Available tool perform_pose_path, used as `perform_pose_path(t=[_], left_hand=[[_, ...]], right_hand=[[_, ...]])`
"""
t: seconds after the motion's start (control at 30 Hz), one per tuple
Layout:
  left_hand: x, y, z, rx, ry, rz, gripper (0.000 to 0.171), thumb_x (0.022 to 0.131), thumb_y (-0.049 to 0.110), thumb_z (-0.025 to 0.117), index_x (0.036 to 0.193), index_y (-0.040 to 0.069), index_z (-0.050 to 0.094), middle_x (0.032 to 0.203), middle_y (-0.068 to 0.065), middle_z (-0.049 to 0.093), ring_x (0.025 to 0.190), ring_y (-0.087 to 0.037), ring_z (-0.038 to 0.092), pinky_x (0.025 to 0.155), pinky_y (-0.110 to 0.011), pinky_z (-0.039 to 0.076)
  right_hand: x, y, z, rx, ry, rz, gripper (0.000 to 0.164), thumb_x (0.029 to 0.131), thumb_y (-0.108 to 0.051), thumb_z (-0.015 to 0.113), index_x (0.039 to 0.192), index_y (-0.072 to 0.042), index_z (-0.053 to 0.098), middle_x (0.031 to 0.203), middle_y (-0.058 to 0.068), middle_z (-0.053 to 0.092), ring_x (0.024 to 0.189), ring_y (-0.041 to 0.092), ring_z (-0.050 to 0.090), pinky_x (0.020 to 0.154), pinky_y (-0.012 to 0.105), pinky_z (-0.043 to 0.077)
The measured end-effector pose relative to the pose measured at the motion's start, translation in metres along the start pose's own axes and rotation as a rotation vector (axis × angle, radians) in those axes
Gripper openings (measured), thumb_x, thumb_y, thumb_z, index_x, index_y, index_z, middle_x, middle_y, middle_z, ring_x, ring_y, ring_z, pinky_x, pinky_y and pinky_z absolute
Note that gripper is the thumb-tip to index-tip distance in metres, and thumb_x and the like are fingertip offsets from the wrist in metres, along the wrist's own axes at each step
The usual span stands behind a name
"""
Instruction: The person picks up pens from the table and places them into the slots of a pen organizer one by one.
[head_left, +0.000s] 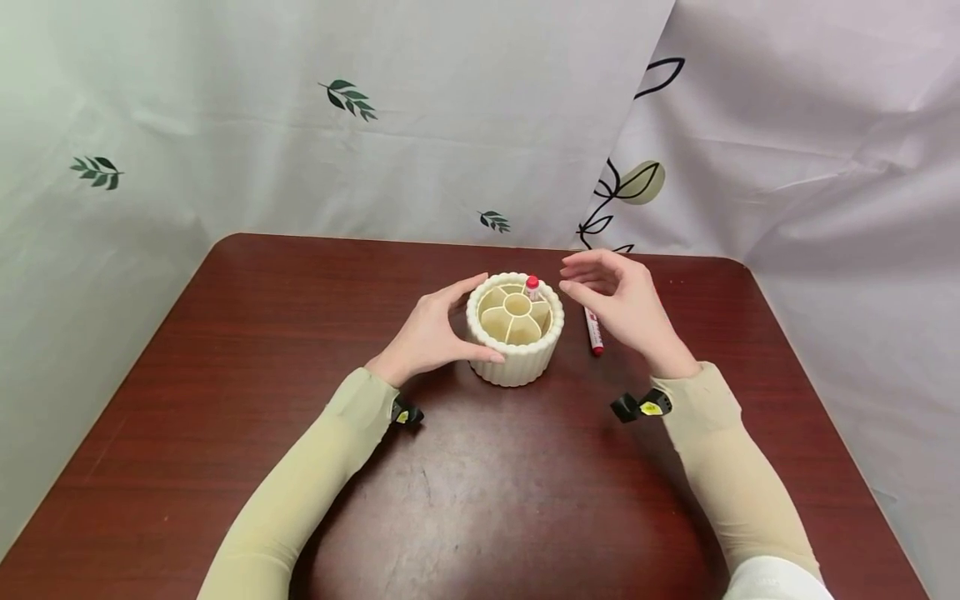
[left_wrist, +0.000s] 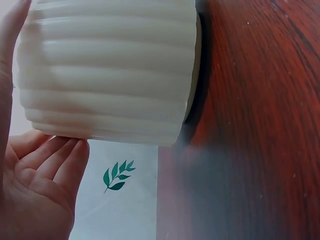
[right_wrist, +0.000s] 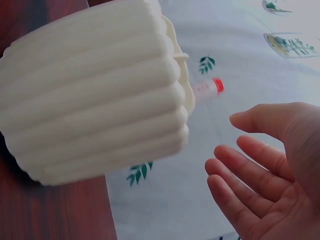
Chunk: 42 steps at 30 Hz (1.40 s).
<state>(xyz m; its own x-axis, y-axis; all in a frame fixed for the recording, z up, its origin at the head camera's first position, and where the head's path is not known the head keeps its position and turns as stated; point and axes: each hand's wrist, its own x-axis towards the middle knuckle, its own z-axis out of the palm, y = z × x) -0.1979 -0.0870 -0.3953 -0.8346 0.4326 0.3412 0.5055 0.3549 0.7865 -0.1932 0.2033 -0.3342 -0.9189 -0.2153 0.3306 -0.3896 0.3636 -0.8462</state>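
A cream, ribbed pen holder with several compartments around a round central one stands on the table. My left hand holds it from the left, thumb on the near side and fingers round the far side. One marker with a red end sticks up from a compartment at the back right. To the right of the holder my right hand hovers, fingers loosely bent and apart from it; the right wrist view shows nothing in its palm. Beneath that hand lies a second red-and-white marker, partly hidden.
The dark reddish-brown table has a glossy top. Behind it hangs a pale curtain with leaf prints. Small black wrist cameras sit on both sleeves.
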Motion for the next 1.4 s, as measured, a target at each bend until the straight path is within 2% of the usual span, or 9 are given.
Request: perform_pose_path(t=[0.13, 0.27, 0.43, 0.67, 0.77, 0.93, 1.1, 1.27, 1.4], left_hand=[[-0.003, 0.002, -0.002, -0.031, -0.012, -0.017, 0.109, 0.063, 0.05, 0.096, 0.153, 0.014, 0.047, 0.149, 0.004, 0.051, 0.126, -0.005, 0.055, 0.106, -0.027, 0.045], [-0.007, 0.004, -0.005, -0.045, -0.015, -0.036, 0.108, 0.065, 0.05, 0.095, 0.154, 0.014, 0.046, 0.15, 0.005, 0.05, 0.126, -0.006, 0.056, 0.105, -0.027, 0.045], [-0.012, 0.005, -0.01, -0.046, -0.018, -0.027, 0.106, 0.067, 0.048, 0.095, 0.153, 0.01, 0.046, 0.15, 0.005, 0.05, 0.125, -0.009, 0.057, 0.104, -0.028, 0.046], [-0.022, 0.006, -0.016, -0.008, -0.003, -0.025, 0.101, 0.068, 0.048, 0.095, 0.151, 0.014, 0.05, 0.147, 0.008, 0.053, 0.125, -0.01, 0.058, 0.103, -0.028, 0.048], [-0.025, 0.006, -0.018, 0.001, 0.009, -0.015, 0.097, 0.07, 0.045, 0.094, 0.15, 0.013, 0.051, 0.143, 0.006, 0.056, 0.125, -0.01, 0.057, 0.104, -0.028, 0.047], [-0.024, 0.005, -0.018, 0.02, 0.032, 0.007, 0.094, 0.072, 0.039, 0.094, 0.151, 0.011, 0.049, 0.142, 0.004, 0.057, 0.126, -0.009, 0.056, 0.104, -0.028, 0.047], [-0.019, 0.006, -0.016, 0.039, 0.031, 0.042, 0.097, 0.072, 0.033, 0.095, 0.153, 0.014, 0.046, 0.146, 0.001, 0.053, 0.127, -0.011, 0.054, 0.105, -0.028, 0.046], [-0.012, 0.007, -0.014, 0.08, 0.017, 0.028, 0.101, 0.072, 0.04, 0.094, 0.156, 0.016, 0.042, 0.15, 0.0, 0.049, 0.132, -0.018, 0.051, 0.107, -0.032, 0.045], [-0.008, 0.008, -0.013, 0.126, -0.001, 0.004, 0.106, 0.071, 0.047, 0.093, 0.157, 0.016, 0.04, 0.154, -0.001, 0.045, 0.136, -0.022, 0.047, 0.109, -0.036, 0.043]], right_hand=[[-0.005, -0.002, -0.01, -0.016, 0.035, -0.003, 0.028, 0.092, -0.005, 0.075, 0.12, -0.003, 0.071, 0.112, 0.016, 0.071, 0.097, 0.017, 0.069, 0.087, 0.027, 0.055], [-0.012, -0.018, -0.02, -0.052, 0.071, 0.022, 0.028, 0.093, -0.004, 0.074, 0.119, 0.002, 0.069, 0.112, 0.023, 0.07, 0.096, 0.015, 0.069, 0.086, 0.025, 0.054], [-0.021, -0.027, -0.037, -0.088, 0.112, 0.054, 0.027, 0.094, -0.008, 0.073, 0.119, 0.001, 0.071, 0.109, 0.019, 0.072, 0.093, 0.009, 0.069, 0.084, 0.019, 0.053], [-0.027, 0.013, -0.067, -0.163, 0.169, 0.099, 0.029, 0.094, -0.01, 0.074, 0.12, 0.002, 0.071, 0.106, 0.004, 0.074, 0.09, 0.003, 0.069, 0.082, 0.014, 0.052], [-0.033, 0.025, -0.078, -0.196, 0.176, 0.144, 0.031, 0.095, -0.017, 0.075, 0.123, -0.003, 0.072, 0.109, 0.003, 0.074, 0.09, 0.0, 0.069, 0.08, 0.012, 0.05], [-0.043, 0.037, -0.088, -0.294, 0.171, 0.22, 0.038, 0.095, -0.033, 0.074, 0.126, -0.012, 0.073, 0.116, 0.007, 0.073, 0.094, -0.003, 0.067, 0.082, 0.011, 0.048], [-0.049, 0.051, -0.097, -0.345, 0.169, 0.267, 0.041, 0.095, -0.038, 0.074, 0.126, -0.01, 0.072, 0.117, 0.008, 0.073, 0.093, -0.009, 0.064, 0.078, 0.009, 0.047], [-0.052, 0.064, -0.105, -0.412, 0.166, 0.291, 0.046, 0.094, -0.042, 0.073, 0.127, -0.009, 0.072, 0.121, 0.012, 0.07, 0.087, -0.016, 0.059, 0.072, 0.009, 0.046], [-0.055, 0.078, -0.109, -0.468, 0.146, 0.32, 0.05, 0.094, -0.045, 0.073, 0.128, -0.008, 0.071, 0.121, 0.014, 0.071, 0.084, -0.016, 0.057, 0.071, 0.012, 0.045]])
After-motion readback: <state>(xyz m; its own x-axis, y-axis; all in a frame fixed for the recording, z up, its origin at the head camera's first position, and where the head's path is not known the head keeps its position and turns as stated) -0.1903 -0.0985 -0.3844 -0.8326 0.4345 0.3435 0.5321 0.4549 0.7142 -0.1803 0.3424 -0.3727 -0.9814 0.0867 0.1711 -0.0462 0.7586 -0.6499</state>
